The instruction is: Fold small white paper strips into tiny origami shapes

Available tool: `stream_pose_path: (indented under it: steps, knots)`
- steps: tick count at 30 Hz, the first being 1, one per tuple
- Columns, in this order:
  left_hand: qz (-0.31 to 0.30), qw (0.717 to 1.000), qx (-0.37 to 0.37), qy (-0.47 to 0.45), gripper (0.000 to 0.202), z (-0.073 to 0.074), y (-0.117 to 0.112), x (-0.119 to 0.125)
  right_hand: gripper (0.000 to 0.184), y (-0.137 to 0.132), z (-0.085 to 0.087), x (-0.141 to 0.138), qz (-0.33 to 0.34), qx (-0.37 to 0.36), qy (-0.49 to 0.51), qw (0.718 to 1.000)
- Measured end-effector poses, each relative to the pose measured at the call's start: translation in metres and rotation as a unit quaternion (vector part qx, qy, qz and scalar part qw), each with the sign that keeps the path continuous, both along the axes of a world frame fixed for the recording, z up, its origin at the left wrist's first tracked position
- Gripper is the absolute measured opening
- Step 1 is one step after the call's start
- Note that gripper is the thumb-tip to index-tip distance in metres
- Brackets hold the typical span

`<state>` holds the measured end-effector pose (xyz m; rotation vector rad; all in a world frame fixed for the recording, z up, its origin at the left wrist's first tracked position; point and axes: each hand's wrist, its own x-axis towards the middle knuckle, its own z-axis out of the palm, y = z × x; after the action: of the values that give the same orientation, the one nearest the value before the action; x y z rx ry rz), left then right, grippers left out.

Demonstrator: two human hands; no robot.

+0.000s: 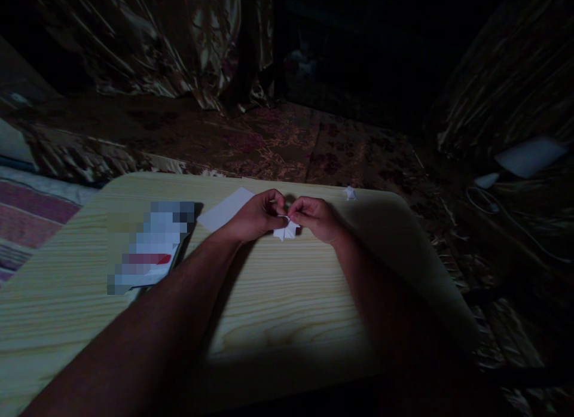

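Observation:
Between my two hands is a small piece of folded white paper (285, 231), with several points and flaps sticking out around it. My left hand (258, 216) pinches it from the left, thumb laid across its upper edge. From the right, my right hand (317, 216) grips its upper right edge between thumb and fingertips. Just beyond my left wrist lies a flat white sheet of paper (226, 207), partly covered by that hand. A second small folded white paper (350, 193) rests near the far right edge of the table.
The light wooden table (287, 303) has rounded corners. On its left lies a blurred-out book or packet (155, 243) beside my left forearm. Patterned fabric (251, 136) and curtains (197, 34) stand behind. At the right, a white object (531, 157) and a cable (529, 233) lie in shadow.

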<state>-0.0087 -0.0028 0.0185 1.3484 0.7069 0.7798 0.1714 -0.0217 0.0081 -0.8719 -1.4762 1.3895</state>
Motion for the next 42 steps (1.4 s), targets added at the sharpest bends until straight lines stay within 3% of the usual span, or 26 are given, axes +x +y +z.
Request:
stream_pose_path:
  steps: [14,37,42]
  knots:
    - [0.037,0.998,0.046,0.027,0.037,-0.002,-0.002,0.001,0.023,-0.005,0.004,-0.008,-0.078,0.017,-0.046,0.996]
    - [0.045,0.997,0.066,0.021,0.036,-0.003,-0.004,0.004,0.015,0.002,-0.009,-0.007,-0.110,0.049,-0.085,0.989]
    - [0.065,0.994,0.086,0.023,0.037,-0.006,-0.006,0.006,0.017,0.000,-0.005,-0.005,-0.107,0.039,-0.063,0.991]
